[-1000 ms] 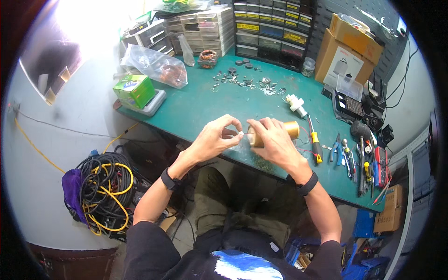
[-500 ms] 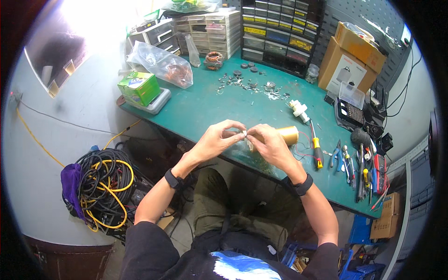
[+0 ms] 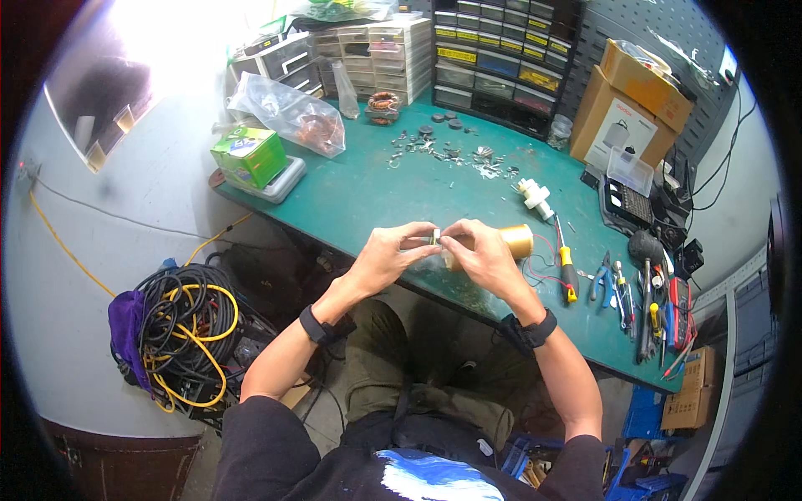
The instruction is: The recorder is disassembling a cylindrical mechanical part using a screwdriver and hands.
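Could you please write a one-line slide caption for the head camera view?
Left hand and right hand pinch a small part above the green workbench.

Left hand (image 3: 386, 257) and right hand (image 3: 480, 255) raised together, fingers (image 3: 422, 242) pinched, fingertips meeting

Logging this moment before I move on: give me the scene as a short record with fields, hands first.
left hand: left hand pinches a small part, too small to identify
right hand: right hand pinches the same small part from the other side
nearest thing: spool of copper wire, just beyond the right hand
surface: green workbench
to the right: yellow-handled screwdriver, pliers
to the left: green box on a scale
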`<state>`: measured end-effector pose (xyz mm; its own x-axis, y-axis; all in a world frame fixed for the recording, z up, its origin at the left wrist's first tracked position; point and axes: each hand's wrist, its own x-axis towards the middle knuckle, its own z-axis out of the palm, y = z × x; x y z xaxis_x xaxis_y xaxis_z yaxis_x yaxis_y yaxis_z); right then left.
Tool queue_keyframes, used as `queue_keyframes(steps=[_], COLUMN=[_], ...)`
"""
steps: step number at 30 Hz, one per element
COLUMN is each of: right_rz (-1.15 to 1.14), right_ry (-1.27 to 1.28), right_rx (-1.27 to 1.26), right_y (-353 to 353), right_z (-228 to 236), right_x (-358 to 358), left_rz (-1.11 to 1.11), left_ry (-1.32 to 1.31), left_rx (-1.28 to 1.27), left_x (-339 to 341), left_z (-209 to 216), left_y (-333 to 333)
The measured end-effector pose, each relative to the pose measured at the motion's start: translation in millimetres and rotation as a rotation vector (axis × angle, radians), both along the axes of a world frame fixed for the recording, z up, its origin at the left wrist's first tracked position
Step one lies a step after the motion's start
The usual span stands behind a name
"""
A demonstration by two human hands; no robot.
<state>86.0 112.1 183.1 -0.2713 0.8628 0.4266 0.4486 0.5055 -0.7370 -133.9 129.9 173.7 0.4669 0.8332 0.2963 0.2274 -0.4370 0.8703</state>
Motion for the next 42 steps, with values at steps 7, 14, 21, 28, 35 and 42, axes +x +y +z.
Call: queue_keyframes(steps=[7, 14, 21, 28, 35, 42], right_rz=[-0.059, -0.055, -0.065, -0.058, -0.058, -0.008], right_ry=[-0.05, -0.046, -0.047, -0.014, 0.017, -0.001], right_rx=[0.089, 0.122, 0.107, 0.129, 0.043, -0.009], right_y=[2, 2, 1, 0, 0, 0], right_z=[-1, -6, -6, -6, -5, 4], right_x=[-7, -5, -6, -7, 3, 3], left_rz=[-0.013, -0.03, -0.005, -0.001, 0.05, -0.127], left_ry=[-0.035, -0.124, 0.046, 0.278, -0.263, -0.467], left_rx=[-0.089, -0.161, -0.009, 0.107, -0.16, -0.325], left_x=[0, 1, -3, -6, -42, -36], left_z=[-8, -12, 1, 15, 28, 12], left_y=[5, 3, -1, 2, 20, 2])
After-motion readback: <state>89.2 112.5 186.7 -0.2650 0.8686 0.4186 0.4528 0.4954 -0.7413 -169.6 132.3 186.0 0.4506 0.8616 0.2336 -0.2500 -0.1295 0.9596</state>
